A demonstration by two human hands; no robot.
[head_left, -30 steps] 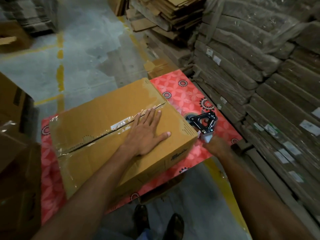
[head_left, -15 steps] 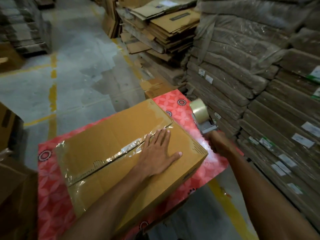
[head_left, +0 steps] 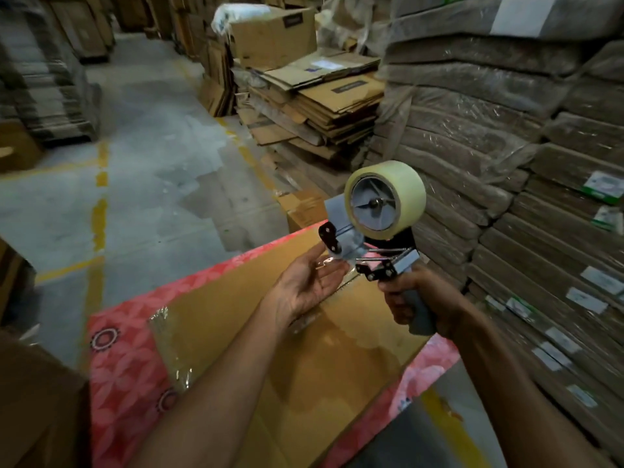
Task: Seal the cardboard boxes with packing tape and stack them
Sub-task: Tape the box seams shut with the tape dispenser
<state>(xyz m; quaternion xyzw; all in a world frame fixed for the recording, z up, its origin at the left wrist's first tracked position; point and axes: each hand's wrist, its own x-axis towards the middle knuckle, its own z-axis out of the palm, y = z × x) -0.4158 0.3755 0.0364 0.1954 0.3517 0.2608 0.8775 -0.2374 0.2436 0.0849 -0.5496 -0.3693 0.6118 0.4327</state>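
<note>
gripping the grey handle of the tape dispenser (head_left: 347, 238) in the right hand (head_left: 429, 305), wrapped fully round it, right of centre, with the clear tape roll (head_left: 410, 184) on top. holding the left hand (head_left: 304, 285) open, palm up, at centre, fingertips against the dispenser's front end. lying below both, across the lower middle: the cardboard box (head_left: 320, 373), clear tape over its left end, on a red patterned sheet (head_left: 125, 366). stacked flat cartons (head_left: 337, 99) at upper centre.

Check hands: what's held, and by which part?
Right hand grips the tape dispenser by its grey handle. Left hand open, fingertips at its front, gripping nothing.
</note>
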